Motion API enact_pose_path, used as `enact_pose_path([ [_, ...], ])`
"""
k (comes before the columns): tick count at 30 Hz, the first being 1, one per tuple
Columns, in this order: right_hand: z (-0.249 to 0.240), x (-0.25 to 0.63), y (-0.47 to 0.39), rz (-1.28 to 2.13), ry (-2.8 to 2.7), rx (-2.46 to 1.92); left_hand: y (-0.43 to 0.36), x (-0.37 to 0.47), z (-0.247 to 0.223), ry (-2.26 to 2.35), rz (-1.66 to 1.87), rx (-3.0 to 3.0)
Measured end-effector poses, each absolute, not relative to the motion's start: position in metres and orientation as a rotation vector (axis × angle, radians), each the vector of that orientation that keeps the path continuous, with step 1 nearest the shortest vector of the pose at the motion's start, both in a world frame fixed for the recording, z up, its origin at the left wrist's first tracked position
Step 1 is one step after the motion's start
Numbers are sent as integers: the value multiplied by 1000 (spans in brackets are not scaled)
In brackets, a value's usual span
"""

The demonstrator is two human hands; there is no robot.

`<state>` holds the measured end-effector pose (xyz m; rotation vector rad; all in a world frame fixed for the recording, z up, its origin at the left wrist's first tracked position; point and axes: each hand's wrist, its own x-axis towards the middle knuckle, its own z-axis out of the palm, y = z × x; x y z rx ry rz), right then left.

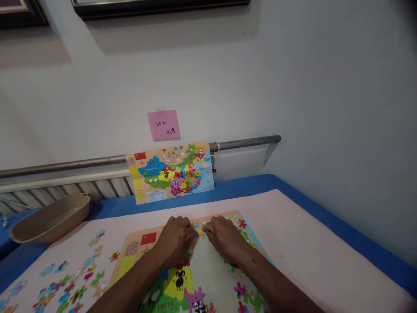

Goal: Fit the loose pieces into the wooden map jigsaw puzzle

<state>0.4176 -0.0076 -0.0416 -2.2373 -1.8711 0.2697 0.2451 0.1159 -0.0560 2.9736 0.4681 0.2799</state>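
On the pink mat point(312, 243), seen from the head camera, I have both hands down on the puzzle board point(137, 245), close together near its upper middle. My left hand point(176, 241) lies knuckles up with its fingers curled onto the surface, and my right hand point(224, 239) faces it, fingertips bent toward the same spot; a small piece seems to sit between them, but I cannot tell whether either hand pinches it or only presses on it. Below my wrists the board is partly filled: a yellow piece with a ram point(179, 280) is seated, and a bare patch point(213, 269) lies beside it. Loose pieces point(70, 284) are scattered on the mat to the left, well apart from the board. A reference map point(171, 171) leans on the wall pipe behind, under a pink note point(163, 124), and a tan tray point(52, 217) sits far left. To seat a piece well, I judge I should match it against that map, align its edges, then press flat.
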Motion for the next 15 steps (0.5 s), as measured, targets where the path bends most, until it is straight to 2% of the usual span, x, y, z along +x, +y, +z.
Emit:
enact_pose_path([
  [15, -48, 420, -6, 316, -1840, -2194, 117, 254, -55, 505, 234, 2982],
])
